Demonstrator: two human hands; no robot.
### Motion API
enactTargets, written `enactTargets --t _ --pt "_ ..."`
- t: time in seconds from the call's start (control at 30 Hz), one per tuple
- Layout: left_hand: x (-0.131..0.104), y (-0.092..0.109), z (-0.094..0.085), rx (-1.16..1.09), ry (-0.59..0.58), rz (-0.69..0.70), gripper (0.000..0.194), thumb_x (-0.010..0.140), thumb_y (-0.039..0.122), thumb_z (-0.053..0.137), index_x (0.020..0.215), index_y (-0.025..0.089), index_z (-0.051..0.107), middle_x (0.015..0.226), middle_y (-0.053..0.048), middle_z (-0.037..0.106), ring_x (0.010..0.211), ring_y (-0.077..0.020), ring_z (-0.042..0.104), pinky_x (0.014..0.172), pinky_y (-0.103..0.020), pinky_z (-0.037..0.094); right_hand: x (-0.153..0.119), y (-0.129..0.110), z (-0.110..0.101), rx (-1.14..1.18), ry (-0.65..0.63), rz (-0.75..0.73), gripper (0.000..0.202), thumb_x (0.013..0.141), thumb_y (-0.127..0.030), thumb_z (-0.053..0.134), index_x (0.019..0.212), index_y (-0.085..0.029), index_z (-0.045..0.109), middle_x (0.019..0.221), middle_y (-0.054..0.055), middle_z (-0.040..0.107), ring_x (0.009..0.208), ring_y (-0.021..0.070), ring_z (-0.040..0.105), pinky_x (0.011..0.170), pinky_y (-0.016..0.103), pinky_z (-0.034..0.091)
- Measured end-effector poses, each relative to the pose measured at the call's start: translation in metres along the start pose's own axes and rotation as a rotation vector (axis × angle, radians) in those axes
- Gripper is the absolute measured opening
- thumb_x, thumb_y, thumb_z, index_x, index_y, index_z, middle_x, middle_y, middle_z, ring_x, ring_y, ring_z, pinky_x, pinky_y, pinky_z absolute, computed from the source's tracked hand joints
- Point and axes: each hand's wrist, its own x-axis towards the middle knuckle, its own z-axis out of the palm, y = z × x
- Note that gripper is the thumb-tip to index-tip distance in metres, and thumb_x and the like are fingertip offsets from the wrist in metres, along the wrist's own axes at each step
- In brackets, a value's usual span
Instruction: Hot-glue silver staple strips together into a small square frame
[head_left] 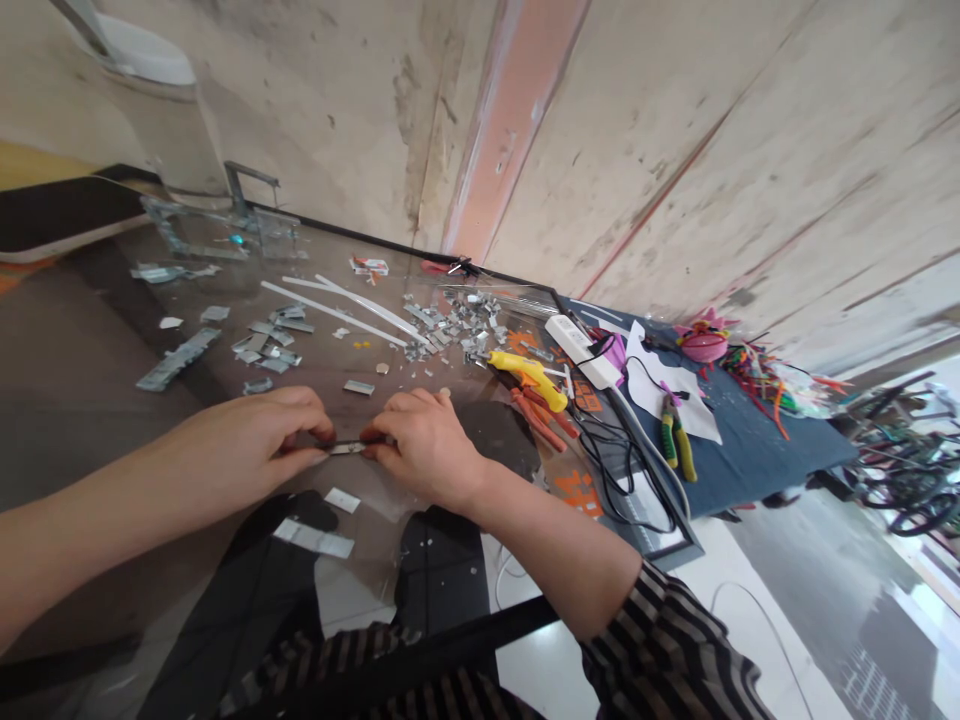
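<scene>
My left hand (277, 437) and my right hand (420, 440) face each other low over the glass tabletop. Between them is a small flat metallic strip (347, 448), its two ends pinched in my fingertips. Nearer to me lie a short pale strip (342, 499) and a longer pale strip (313, 538). Just beyond my hands rests a single small grey piece (358, 387). Farther left are a loose cluster of grey strip pieces (270, 338) and a long segmented grey strip (178, 360).
A yellow glue gun (529, 378), red-handled pliers (541, 418), a white power strip (581, 350) and black cables lie to the right. White glue sticks (334, 312) and a heap of grey scraps (461, 322) sit farther back. Green-yellow pliers (677, 440) rest on a blue-covered table.
</scene>
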Motion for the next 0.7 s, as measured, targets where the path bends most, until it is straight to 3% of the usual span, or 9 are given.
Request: enactTargets --t 0.17,0.7 --pt "-0.0002 -0.0021 0.0005 -0.017 -0.060 0.035 0.021 0.079 0.036 0.051 0.084 0.025 0.069 0.086 -0.001 0.063 0.071 -0.0179 0.059 0.069 -0.031 0.043 0.0001 0.0006 0.0007 0.002 0.012 -0.007 0.016 0.092 -0.033 0.062 0.097 -0.023 0.073 0.101 0.002 0.068 0.098 0.0211 0.054 0.080 0.034 0.032" --pt "0.0015 -0.0021 0.0000 -0.024 -0.072 0.036 0.021 0.078 0.036 0.051 0.083 0.026 0.069 0.086 0.000 0.062 0.074 -0.0184 0.060 0.072 -0.032 0.045 0.0000 0.0007 0.0038 0.017 0.031 -0.008 0.015 0.091 -0.032 0.062 0.096 -0.023 0.072 0.101 0.001 0.068 0.098 0.0206 0.055 0.079 0.034 0.032"
